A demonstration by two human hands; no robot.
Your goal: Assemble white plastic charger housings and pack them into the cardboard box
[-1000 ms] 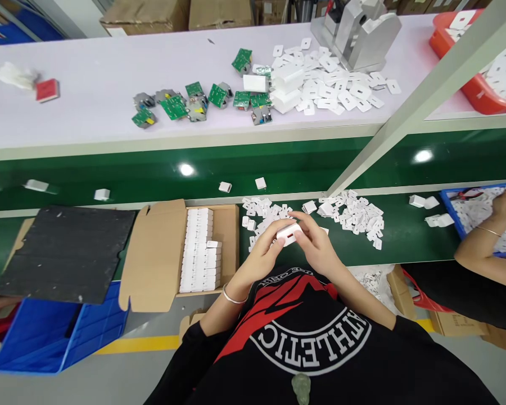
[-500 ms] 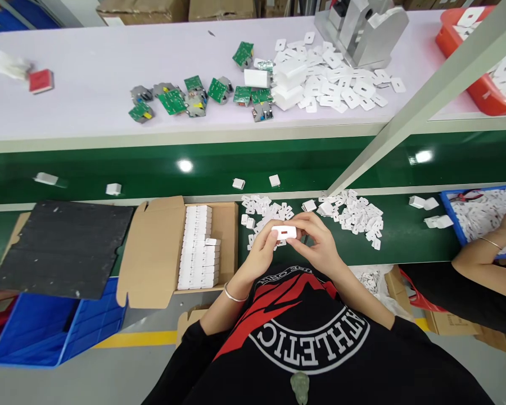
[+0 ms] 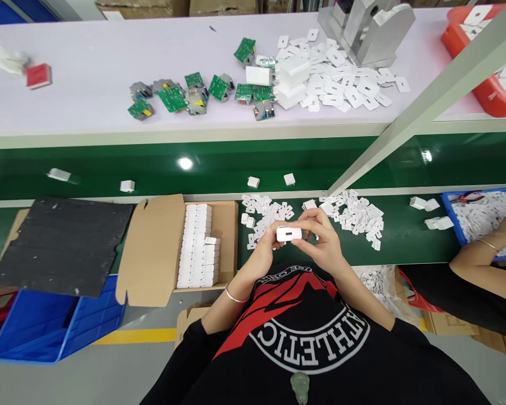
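Observation:
Between my two hands, just above the green bench, is a white USB charger [image 3: 289, 234] with a dark slot in the face turned toward me. My left hand [image 3: 265, 247] grips its left end, fingers closed. The thumb and fingers of my right hand [image 3: 322, 239] pinch its right end. Small white slotted plates [image 3: 270, 211] lie in a loose pile just beyond the hands, and a second pile of white plates [image 3: 358, 219] lies to the right. Left of my hands, an open cardboard box [image 3: 226, 242] holds rows of white chargers [image 3: 199, 247].
Several white chargers [image 3: 253, 182] sit on the green belt [image 3: 219, 169]. Circuit boards [image 3: 172, 99] and a metal fixture [image 3: 375, 36] stand on the upper shelf. A slanted post [image 3: 379, 143] rises at right. A co-worker's arm [image 3: 480, 253] reaches into a blue tray [image 3: 455, 216].
The charger has shifted slightly right in my hands, and its slot, reddish before, looks dark now. My right-hand fingers have changed position. The pieces on the belt have moved right.

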